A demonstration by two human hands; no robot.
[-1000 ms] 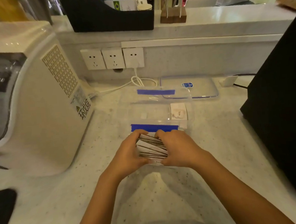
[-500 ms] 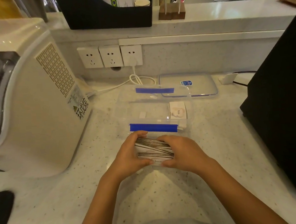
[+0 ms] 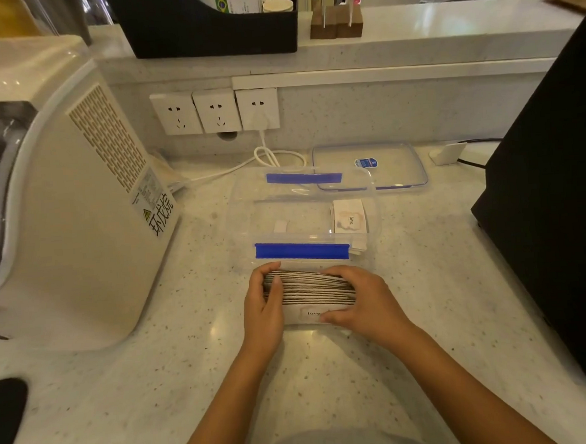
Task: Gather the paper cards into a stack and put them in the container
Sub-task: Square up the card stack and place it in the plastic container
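At the left edge of the counter [image 3: 130, 396] a dark shape [image 3: 3, 421] is cut off by the frame, and I cannot tell what it is. Behind it stands a cream appliance [image 3: 78, 207] with a perforated side panel and a warning sticker; its left half runs out of view.

Near the middle of the counter, my left hand [image 3: 263, 309] wraps the left end of the stack of paper cards [image 3: 309, 287], thumb laid across the edges. My right hand [image 3: 361, 301] clamps the right end, fingers over the top and thumb under the front card, which shows the word "love". Both hands are closed on the same stack, and they hide its ends and most of its lower face.

Just beyond the stack sits the clear container [image 3: 305, 217] with two blue clasps; the stack nearly touches its near wall. One card [image 3: 349, 216] lies inside at its right side, partly blurred by the plastic. The clear lid [image 3: 370, 165] rests behind it toward the back edge, below the wall sockets [image 3: 214, 111].

At the right edge a black object [image 3: 551, 206] is cropped and unidentifiable.
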